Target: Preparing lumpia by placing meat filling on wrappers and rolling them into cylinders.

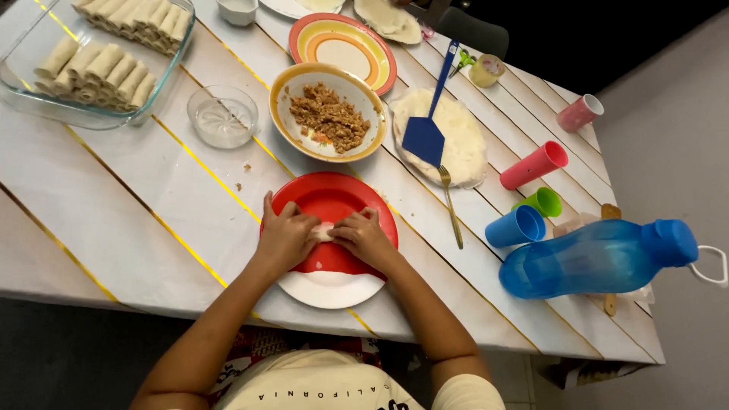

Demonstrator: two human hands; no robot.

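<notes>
My left hand (285, 237) and my right hand (364, 237) rest side by side on a red plate (334, 197), fingers closed around a small pale roll of wrapper (322, 231) held between them. Most of the roll is hidden under my fingers. The red plate lies on a white plate (330, 288) at the table's near edge. Just beyond stands a yellow-rimmed bowl of brown minced filling (328, 115).
A glass dish of finished rolls (99, 64) sits far left, with a small glass bowl (222, 115) near it. A blue spatula (427, 129) lies on a stack of wrappers (467, 144), beside a fork (452, 205). Coloured cups (531, 165) and a lying blue bottle (600, 257) fill the right.
</notes>
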